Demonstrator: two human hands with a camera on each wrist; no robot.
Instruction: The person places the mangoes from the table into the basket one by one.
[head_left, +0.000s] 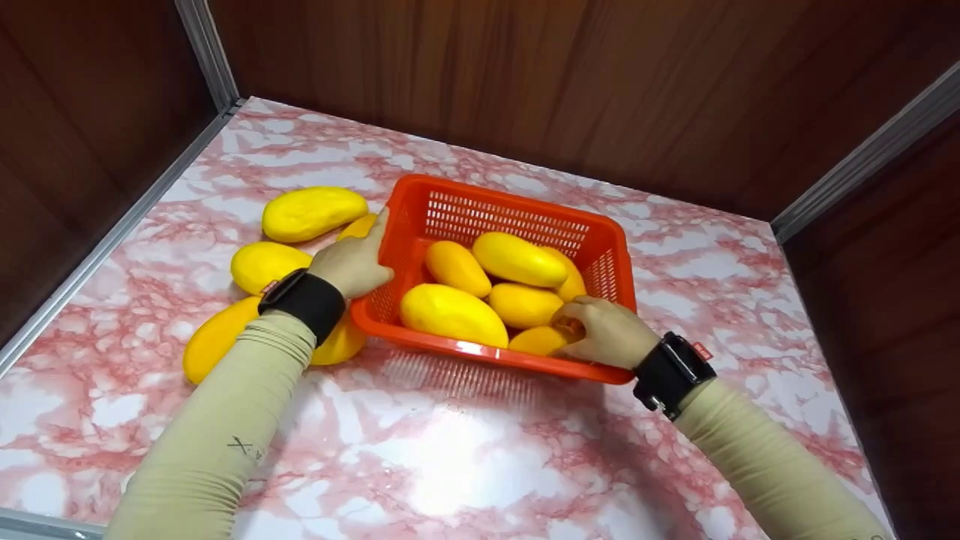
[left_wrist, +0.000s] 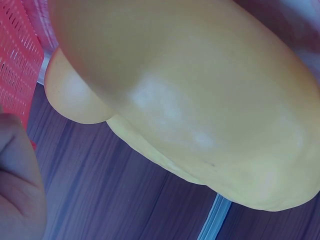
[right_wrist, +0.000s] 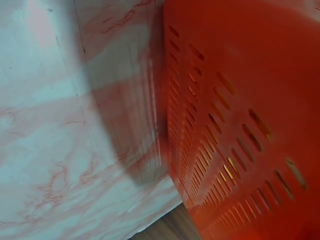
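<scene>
Basket of perforated orange-red plastic [head_left: 607, 225] sits on the pink-and-white marbled tabletop [head_left: 360, 465], keeping smooth, oval yellow mangoes [head_left: 454, 313] together; more lie left. The left hand [head_left: 354, 264] grips the basket's left side, probably for steadiness; the right hand [head_left: 611, 334] is at a near-right mango [head_left: 536, 342], its hold unclear.

In the head view, I identified one legible character: a dark mark [head_left: 240, 445] shaped like an "X" on the left sleeve [head_left: 202, 420]. A smaller mark [head_left: 259, 454] stood just beside it and was too small for me to read with certainty. The left red tag [head_left: 271, 286] on the left wrist strap [head_left: 313, 306] and the right red tag [head_left: 702, 351] on the right wrist strap [head_left: 673, 375] bore pale markings, which I could not resolve. Both wrist views yielded no readable text.
</scene>
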